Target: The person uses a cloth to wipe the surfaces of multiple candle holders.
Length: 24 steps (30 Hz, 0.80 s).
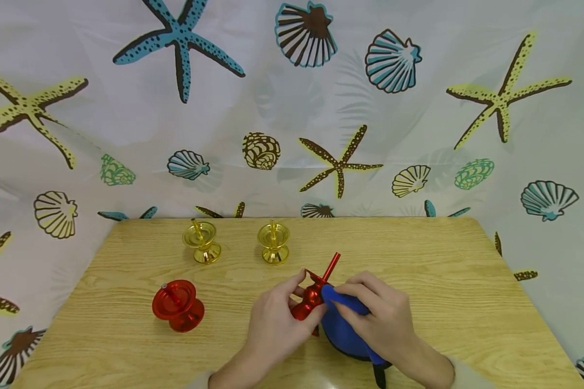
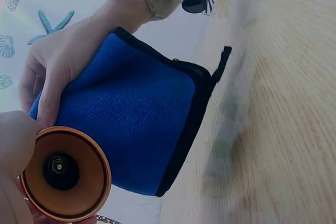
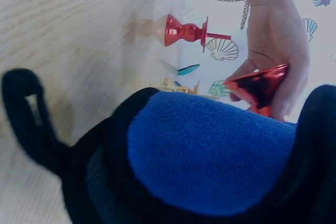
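My left hand [image 1: 274,319] grips a shiny red metal candle holder [image 1: 313,295] by its waist and foot, tilted, with its thin tube pointing up and right. In the left wrist view the hollow underside of the candle holder [image 2: 89,177] faces the camera, with a nut at its centre. My right hand [image 1: 386,313] pinches a folded blue cloth [image 1: 340,329] against the side of the candle holder, just under its dish. Black edging and a small black loop trim the cloth [image 2: 131,108], which hangs below my fingers.
A second red candle holder [image 1: 187,316] stands on the wooden table [image 1: 467,297] to the left. Two gold candle holders [image 1: 205,253] stand farther back, near the table's far edge. Behind the table hangs a white curtain [image 1: 224,119] printed with shells and starfish.
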Motion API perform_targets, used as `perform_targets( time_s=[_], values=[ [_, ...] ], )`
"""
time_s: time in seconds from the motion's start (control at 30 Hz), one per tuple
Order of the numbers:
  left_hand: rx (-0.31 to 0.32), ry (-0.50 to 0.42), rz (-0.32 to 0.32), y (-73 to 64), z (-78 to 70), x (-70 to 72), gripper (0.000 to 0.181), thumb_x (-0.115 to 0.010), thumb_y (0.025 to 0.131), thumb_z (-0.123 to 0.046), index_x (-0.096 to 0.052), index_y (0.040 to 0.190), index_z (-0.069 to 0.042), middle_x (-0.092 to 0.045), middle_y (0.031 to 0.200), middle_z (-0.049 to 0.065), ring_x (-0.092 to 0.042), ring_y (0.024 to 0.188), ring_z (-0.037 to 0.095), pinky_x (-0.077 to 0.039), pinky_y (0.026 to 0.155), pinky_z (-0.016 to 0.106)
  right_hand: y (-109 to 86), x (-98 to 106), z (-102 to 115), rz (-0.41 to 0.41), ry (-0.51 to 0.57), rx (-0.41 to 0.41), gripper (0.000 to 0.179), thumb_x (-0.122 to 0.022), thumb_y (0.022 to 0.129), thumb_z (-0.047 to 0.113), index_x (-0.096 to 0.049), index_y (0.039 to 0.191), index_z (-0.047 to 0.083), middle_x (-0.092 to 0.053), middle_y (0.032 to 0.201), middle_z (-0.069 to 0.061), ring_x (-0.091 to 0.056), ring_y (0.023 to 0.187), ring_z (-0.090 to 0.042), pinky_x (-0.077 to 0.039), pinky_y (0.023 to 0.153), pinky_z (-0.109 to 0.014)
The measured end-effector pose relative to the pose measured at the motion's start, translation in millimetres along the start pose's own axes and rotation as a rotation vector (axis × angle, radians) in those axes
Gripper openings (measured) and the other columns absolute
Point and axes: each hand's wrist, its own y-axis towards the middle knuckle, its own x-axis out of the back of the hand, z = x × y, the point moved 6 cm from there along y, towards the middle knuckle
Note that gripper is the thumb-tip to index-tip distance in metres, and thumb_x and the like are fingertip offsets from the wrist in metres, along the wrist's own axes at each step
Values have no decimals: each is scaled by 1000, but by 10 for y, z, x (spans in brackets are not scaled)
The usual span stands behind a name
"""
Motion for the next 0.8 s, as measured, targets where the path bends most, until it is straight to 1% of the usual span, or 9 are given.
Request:
perform_targets(
  time_s=[0.1,0.13,0.3,0.47,0.57,0.7,0.77,0.8],
  values=[
    [-70,92,-24,-8,-34,1,63,-89,81,-31,-71,134,-2,-81,100,5,-74,71,8,-52,59,18,29,-13,17,43,-35,-25,24,-93,74,6,-80,93,11,-73,89,-1,-72,69,-11,-60,63,-20],
    [-93,124,-31,-15,-45,1,63,-89,80,-31,-71,133,-2,-80,99,5,-75,72,10,-52,58,18,40,-17,25,49,-46,-27,28,-95,71,4,-80,93,11,-73,88,0,-72,69,-10,-59,63,-19],
    [-150,222,-55,-40,-78,3,65,-90,79,-33,-71,133,-3,-78,96,2,-74,75,13,-48,57,18,82,-20,69,61,-88,-23,30,-96,68,5,-81,92,13,-73,88,2,-72,68,-8,-59,62,-19],
    [-177,280,-48,-47,-105,-8,66,-92,78,-34,-72,134,-5,-76,93,0,-66,69,8,-41,55,17,88,-1,112,67,-92,-15,31,-97,68,5,-81,93,13,-72,87,2,-72,66,-8,-57,60,-16],
    [-167,270,-33,-43,-102,-13,67,-92,78,-33,-71,135,-5,-77,95,0,-67,70,8,-44,57,19,80,-1,111,69,-92,-16,31,-97,68,6,-81,93,13,-72,87,3,-72,66,-8,-57,60,-16],
    [-130,197,-5,-34,-77,-11,66,-93,78,-30,-71,135,-6,-78,98,0,-71,74,9,-49,61,21,37,-1,82,67,-81,-20,33,-97,67,6,-79,94,13,-72,87,2,-71,68,-8,-57,61,-17],
    [-105,151,12,-31,-60,-7,65,-93,78,-30,-70,135,-6,-79,99,1,-72,74,8,-50,62,21,-3,4,61,66,-68,-21,31,-96,70,7,-78,95,12,-72,87,1,-71,68,-8,-58,62,-18],
    [-91,126,23,-30,-50,-6,65,-92,78,-30,-70,135,-7,-79,100,1,-72,74,8,-50,62,20,-25,10,52,60,-60,-18,28,-95,74,9,-78,95,12,-72,87,1,-71,69,-9,-58,62,-19]
  ],
)
